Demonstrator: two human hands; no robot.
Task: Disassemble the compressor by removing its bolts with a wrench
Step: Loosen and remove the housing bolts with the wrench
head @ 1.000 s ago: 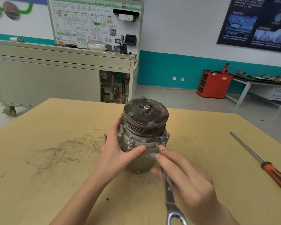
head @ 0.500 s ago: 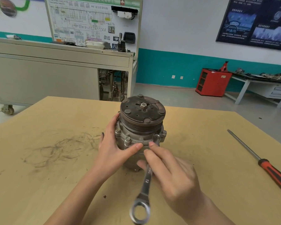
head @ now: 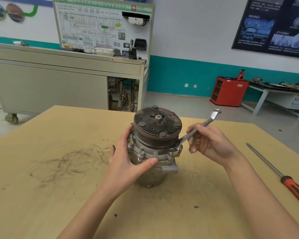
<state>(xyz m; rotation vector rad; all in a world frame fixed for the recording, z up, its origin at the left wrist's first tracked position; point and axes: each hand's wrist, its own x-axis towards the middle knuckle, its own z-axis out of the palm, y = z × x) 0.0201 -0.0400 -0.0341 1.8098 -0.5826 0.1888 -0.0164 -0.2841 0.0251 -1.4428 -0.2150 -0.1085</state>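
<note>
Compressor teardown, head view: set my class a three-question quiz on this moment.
1. True or false: the wrench, held in the right hand, is seated on a flange bolt of the compressor.
2. Which of the hands steadies the compressor body? A. left hand B. right hand C. neither
3. Fill in: the red-handled tool lying on the table is a ____.
Key: 1 true; 2 A; 3 screwdriver.

Blocked at centre by grey metal compressor [head: 154, 152], left hand [head: 126, 163] clasping its left flank, silver wrench [head: 186, 138] slanting up-right from a flange bolt [head: 172, 150] into right hand [head: 212, 144]. Passable across bare tan wooden tabletop [head: 50, 195] leftward; rightward, barred by long red-handled screwdriver [head: 281, 177].
</note>
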